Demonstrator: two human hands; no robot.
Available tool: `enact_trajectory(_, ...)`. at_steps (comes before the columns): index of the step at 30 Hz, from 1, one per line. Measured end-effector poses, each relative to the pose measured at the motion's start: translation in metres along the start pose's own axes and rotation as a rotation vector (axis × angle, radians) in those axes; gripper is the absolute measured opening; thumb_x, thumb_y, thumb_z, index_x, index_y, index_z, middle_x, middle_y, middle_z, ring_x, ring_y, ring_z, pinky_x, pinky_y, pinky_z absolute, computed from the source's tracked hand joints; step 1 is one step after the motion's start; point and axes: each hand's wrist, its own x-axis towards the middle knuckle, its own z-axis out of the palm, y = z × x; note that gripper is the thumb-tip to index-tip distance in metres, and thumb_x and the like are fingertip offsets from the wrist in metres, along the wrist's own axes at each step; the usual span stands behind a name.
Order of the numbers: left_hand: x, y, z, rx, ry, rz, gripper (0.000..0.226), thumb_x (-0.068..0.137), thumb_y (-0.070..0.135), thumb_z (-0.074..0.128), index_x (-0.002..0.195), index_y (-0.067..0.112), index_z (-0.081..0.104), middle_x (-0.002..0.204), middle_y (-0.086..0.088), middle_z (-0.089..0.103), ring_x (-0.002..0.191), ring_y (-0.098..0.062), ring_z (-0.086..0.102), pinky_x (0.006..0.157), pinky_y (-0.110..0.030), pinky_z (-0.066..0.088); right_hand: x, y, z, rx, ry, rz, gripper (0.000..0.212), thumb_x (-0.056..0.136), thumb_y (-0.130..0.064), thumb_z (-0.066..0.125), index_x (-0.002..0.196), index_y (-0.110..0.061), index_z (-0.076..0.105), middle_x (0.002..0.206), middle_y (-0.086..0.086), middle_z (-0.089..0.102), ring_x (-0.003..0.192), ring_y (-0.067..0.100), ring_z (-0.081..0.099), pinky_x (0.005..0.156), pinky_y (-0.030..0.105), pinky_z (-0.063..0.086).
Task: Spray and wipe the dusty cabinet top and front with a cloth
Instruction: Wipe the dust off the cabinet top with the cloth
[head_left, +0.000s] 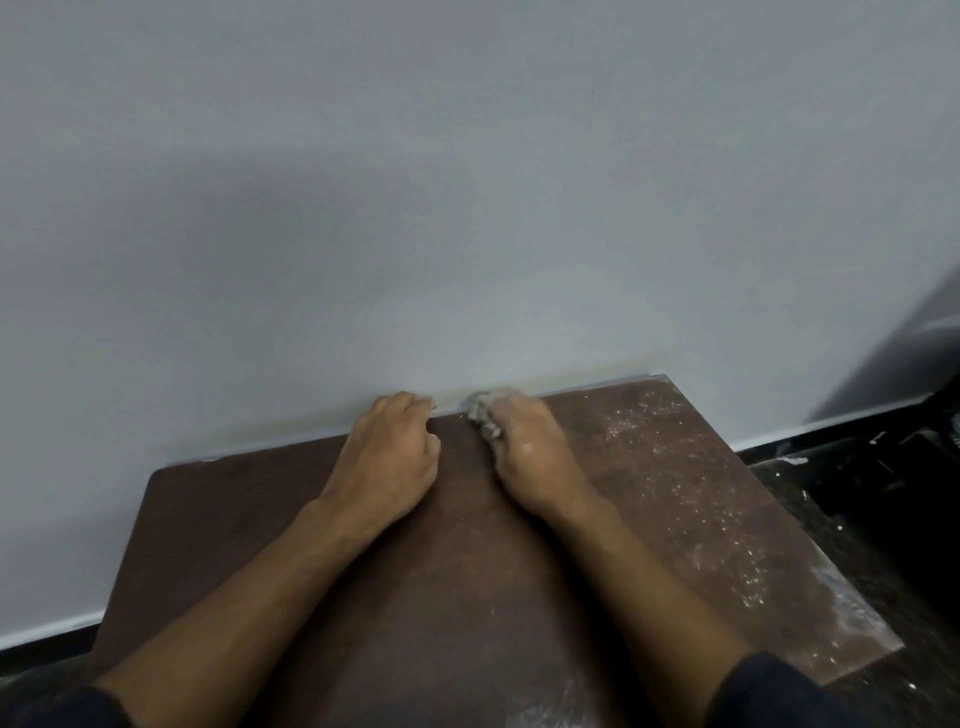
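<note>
The brown cabinet top (447, 587) stands against a pale wall. White dust speckles its right side (691, 499) and right edge; the left side looks darker and cleaner. My right hand (524, 457) grips a bunched, dusty grey cloth (483, 413) at the back edge where the top meets the wall. Beside it, my left hand (389, 457) rests on the top at the same back edge with its fingers curled and nothing in it. No spray bottle is in view. The cabinet front is hidden.
The grey-white wall (467, 182) fills the upper view and touches the cabinet's back. A dark floor (852, 478) with white specks lies to the right, and a dark strip of floor shows at the lower left.
</note>
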Motion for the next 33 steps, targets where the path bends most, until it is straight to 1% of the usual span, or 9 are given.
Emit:
enact_trajectory(4, 0.0, 0.0, -0.003, -0.042, -0.001, 0.012, 0.056, 0.083, 0.028, 0.03, 0.125, 0.006, 0.06, 0.12, -0.012, 0.063, 0.11, -0.03, 0.056, 0.098, -0.043, 0.046, -0.013, -0.029, 0.009, 0.133, -0.233, -0.264, 0.023, 0.093, -0.007, 0.054, 0.112, -0.009, 0.066, 0.116, 0.011, 0.067, 0.109, 0.026, 0.056, 0.105, 0.035, 0.042)
enact_trajectory(7, -0.01, -0.008, -0.012, -0.073, 0.021, 0.002, 0.041, 0.093, 0.02, 0.04, 0.128, 0.008, 0.059, 0.122, -0.007, 0.063, 0.113, -0.024, 0.055, 0.1, -0.04, 0.044, 0.0, 0.011, 0.0, 0.015, -0.146, -0.099, 0.035, 0.094, -0.012, 0.055, 0.128, -0.014, 0.063, 0.128, 0.007, 0.064, 0.119, 0.025, 0.055, 0.109, 0.032, 0.04)
enact_trajectory(10, -0.017, -0.016, -0.016, -0.1, 0.044, -0.019, 0.036, 0.099, 0.021, 0.041, 0.129, 0.012, 0.059, 0.124, -0.002, 0.063, 0.114, -0.019, 0.054, 0.101, -0.036, 0.043, 0.011, 0.025, 0.005, -0.172, -0.027, 0.12, 0.027, 0.093, -0.012, 0.048, 0.115, -0.007, 0.064, 0.112, 0.013, 0.063, 0.104, 0.035, 0.057, 0.095, 0.044, 0.046)
enact_trajectory(17, -0.007, -0.012, -0.005, -0.097, 0.021, -0.076, 0.044, 0.089, 0.036, 0.027, 0.102, 0.016, 0.064, 0.096, -0.004, 0.063, 0.092, -0.023, 0.057, 0.087, -0.041, 0.048, -0.002, -0.046, 0.047, 0.066, -0.158, -0.161, 0.03, 0.097, -0.019, 0.039, 0.114, -0.008, 0.062, 0.113, 0.01, 0.065, 0.103, 0.03, 0.058, 0.095, 0.046, 0.046)
enact_trajectory(21, -0.01, -0.011, -0.002, -0.112, -0.002, -0.023, 0.035, 0.096, 0.033, 0.045, 0.12, 0.014, 0.061, 0.112, -0.003, 0.062, 0.108, -0.022, 0.055, 0.096, -0.037, 0.045, 0.001, 0.001, 0.006, -0.003, -0.142, -0.046, 0.038, 0.094, -0.022, 0.042, 0.126, -0.014, 0.062, 0.126, 0.009, 0.064, 0.117, 0.028, 0.056, 0.107, 0.038, 0.042)
enact_trajectory(25, -0.013, 0.0, 0.004, -0.106, -0.046, 0.059, 0.041, 0.097, 0.037, 0.046, 0.132, 0.017, 0.054, 0.122, 0.003, 0.057, 0.117, -0.015, 0.05, 0.101, -0.031, 0.041, 0.0, 0.044, -0.021, -0.138, -0.018, 0.174, 0.024, 0.1, -0.014, 0.047, 0.12, -0.01, 0.061, 0.117, 0.01, 0.062, 0.107, 0.028, 0.053, 0.099, 0.044, 0.044)
enact_trajectory(28, -0.01, 0.005, 0.007, -0.117, -0.022, 0.075, 0.042, 0.097, 0.036, 0.046, 0.133, 0.016, 0.054, 0.123, 0.002, 0.057, 0.118, -0.015, 0.05, 0.101, -0.03, 0.04, -0.027, 0.02, -0.025, -0.044, 0.018, 0.055, 0.02, 0.096, -0.002, 0.053, 0.111, -0.01, 0.065, 0.108, 0.005, 0.064, 0.1, 0.018, 0.052, 0.097, 0.038, 0.044)
enact_trajectory(31, -0.007, 0.008, 0.009, -0.12, -0.012, 0.086, 0.041, 0.098, 0.036, 0.045, 0.133, 0.015, 0.053, 0.125, 0.002, 0.057, 0.118, -0.015, 0.05, 0.102, -0.031, 0.04, -0.056, 0.01, -0.026, -0.009, -0.092, -0.116, 0.037, 0.095, -0.005, 0.057, 0.13, -0.012, 0.061, 0.13, 0.002, 0.064, 0.122, 0.015, 0.052, 0.117, 0.026, 0.032)
enact_trajectory(33, -0.007, 0.007, 0.008, -0.119, -0.016, 0.086, 0.042, 0.098, 0.035, 0.045, 0.134, 0.016, 0.053, 0.125, 0.002, 0.057, 0.119, -0.016, 0.049, 0.103, -0.032, 0.04, -0.039, 0.031, -0.031, -0.051, -0.113, -0.078, 0.035, 0.096, -0.008, 0.052, 0.128, -0.019, 0.06, 0.124, 0.0, 0.063, 0.116, 0.017, 0.053, 0.11, 0.029, 0.038)
